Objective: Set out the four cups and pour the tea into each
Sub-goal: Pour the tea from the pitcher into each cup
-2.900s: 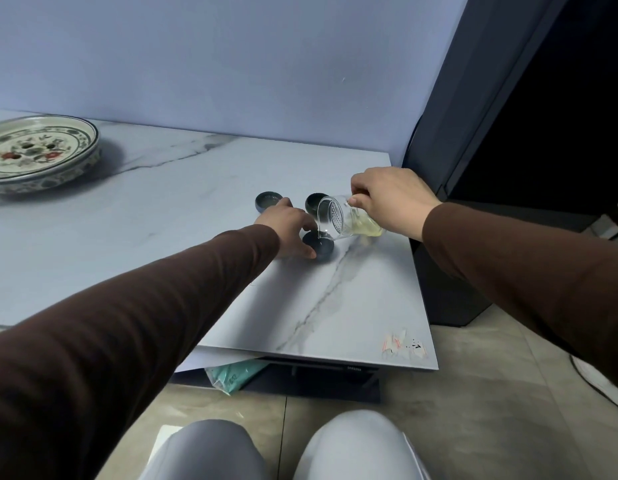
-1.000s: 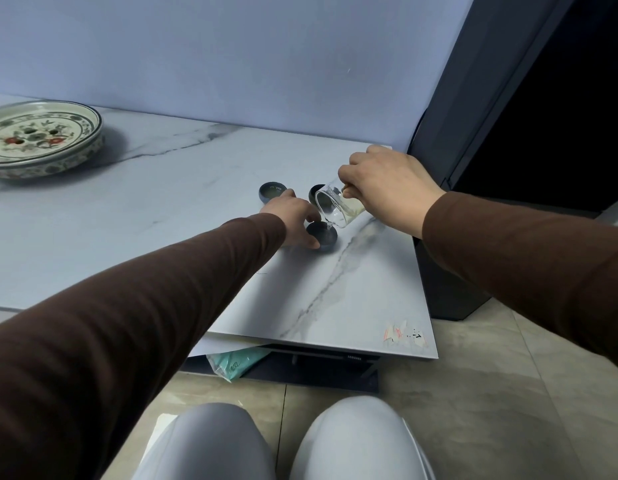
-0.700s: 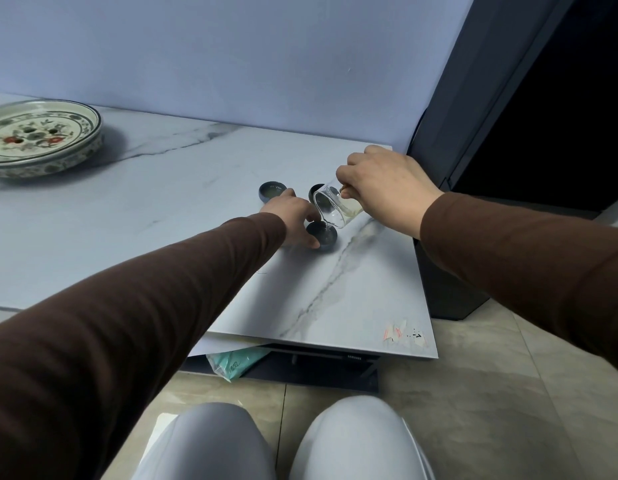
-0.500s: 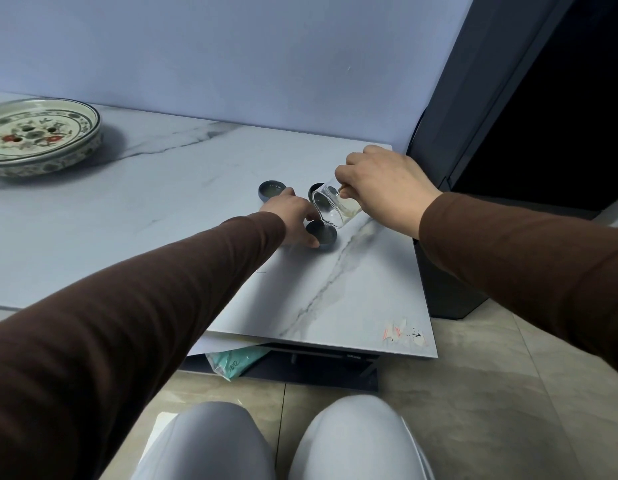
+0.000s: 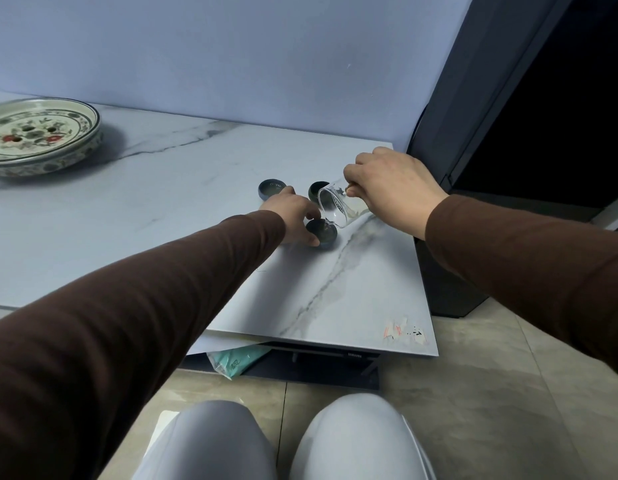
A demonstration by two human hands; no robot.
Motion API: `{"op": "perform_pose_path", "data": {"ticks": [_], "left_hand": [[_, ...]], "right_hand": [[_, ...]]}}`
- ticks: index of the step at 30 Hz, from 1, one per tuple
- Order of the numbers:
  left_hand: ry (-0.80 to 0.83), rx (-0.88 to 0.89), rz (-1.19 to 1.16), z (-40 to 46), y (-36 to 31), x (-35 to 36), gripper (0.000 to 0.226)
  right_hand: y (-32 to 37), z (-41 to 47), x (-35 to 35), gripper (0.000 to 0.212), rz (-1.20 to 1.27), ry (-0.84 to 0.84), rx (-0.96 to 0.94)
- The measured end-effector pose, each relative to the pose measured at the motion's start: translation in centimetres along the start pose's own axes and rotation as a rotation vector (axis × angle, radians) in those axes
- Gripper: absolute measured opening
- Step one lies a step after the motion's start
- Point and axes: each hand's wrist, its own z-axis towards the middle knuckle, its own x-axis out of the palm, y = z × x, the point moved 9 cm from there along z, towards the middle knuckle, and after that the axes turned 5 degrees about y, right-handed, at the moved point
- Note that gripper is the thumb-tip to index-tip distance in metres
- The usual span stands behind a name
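Note:
Three small dark cups show on the marble table: a near cup, a far left cup and a far right cup, partly behind the pitcher. My left hand holds the near cup by its left side. My right hand grips a clear glass pitcher, tipped steeply with its spout over the near cup; a little pale tea is left inside. A fourth cup is hidden, if present.
A large painted ceramic plate sits at the table's far left. A dark cabinet stands against the table's right side. Under the table edge lies a teal packet. My knees are below, over the tiled floor.
The pitcher has tipped more steeply over the near cup and holds less tea. My left hand has stayed on that cup.

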Motion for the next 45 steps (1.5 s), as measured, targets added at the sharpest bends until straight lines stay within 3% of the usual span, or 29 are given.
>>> {"op": "perform_pose_path", "data": {"ticks": [16,31,45], "left_hand": [[-0.011,0.002,0.007,-0.1,-0.2,-0.2,0.059],[-0.025,-0.059,-0.023,0.2,0.5,0.0,0.059],[-0.016,-0.072,-0.011,0.1,0.4,-0.1,0.062]], "right_hand": [[2.5,-0.7,0.0,0.014,-0.205,0.001,-0.131],[4.5,-1.4,-0.2,0.022,-0.380,-0.052,-0.260],[4.4,-1.3,0.1,0.020,-0.339,-0.010,-0.242]]}}
